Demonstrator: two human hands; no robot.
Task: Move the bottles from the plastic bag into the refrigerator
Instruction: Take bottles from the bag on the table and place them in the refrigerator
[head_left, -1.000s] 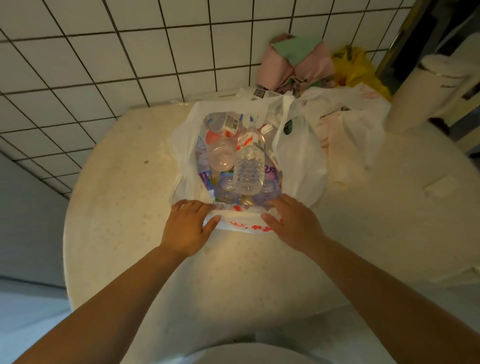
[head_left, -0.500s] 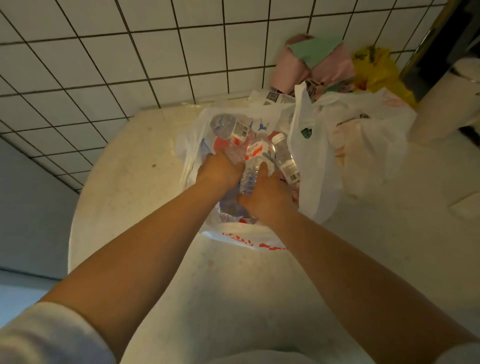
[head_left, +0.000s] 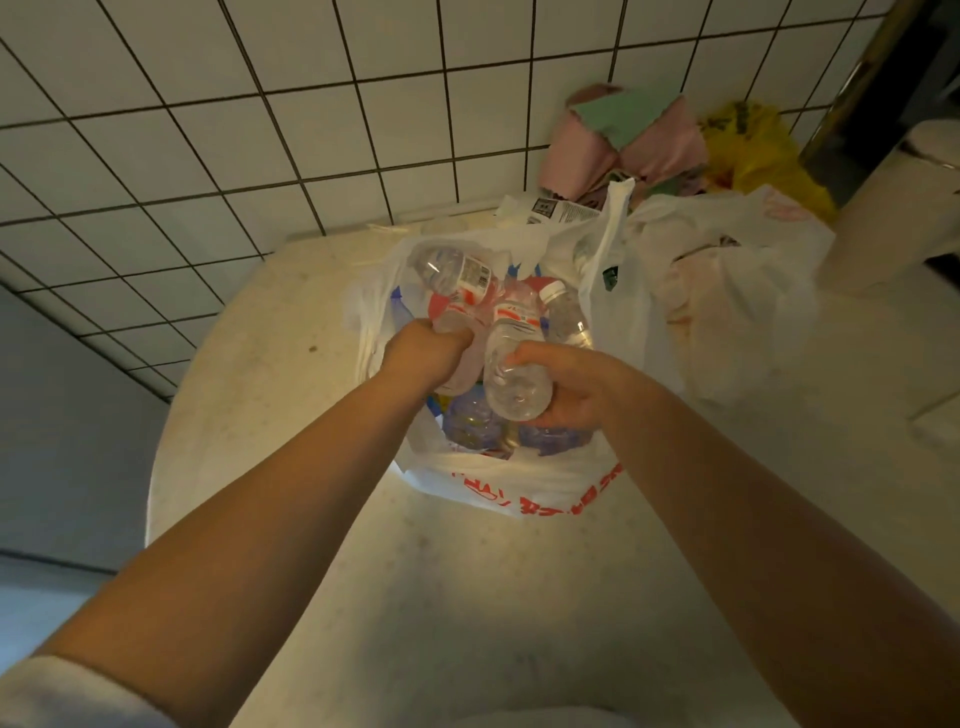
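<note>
A white plastic bag (head_left: 524, 491) with red print stands open on the round table (head_left: 291, 395), holding several clear water bottles. My left hand (head_left: 423, 353) grips one clear bottle (head_left: 462, 325) with a red-and-white label, inside the bag's mouth. My right hand (head_left: 569, 387) grips a second clear bottle (head_left: 514, 364), its base pointing toward me, lifted a little above the others. Another bottle (head_left: 454, 270) lies at the back of the bag, and a white-capped one (head_left: 563, 312) lies beside my right hand. The refrigerator is not in view.
A second white bag (head_left: 727, 291) slumps to the right of the first. Pink and green cloth (head_left: 623, 140) and a yellow bag (head_left: 753, 150) sit against the tiled wall (head_left: 260, 130). A white cylinder (head_left: 893, 208) stands at the far right.
My hands left the bag's front rim, reached inside, and each closed round a bottle. The right-hand bottle now sits higher, with its base turned toward me.
</note>
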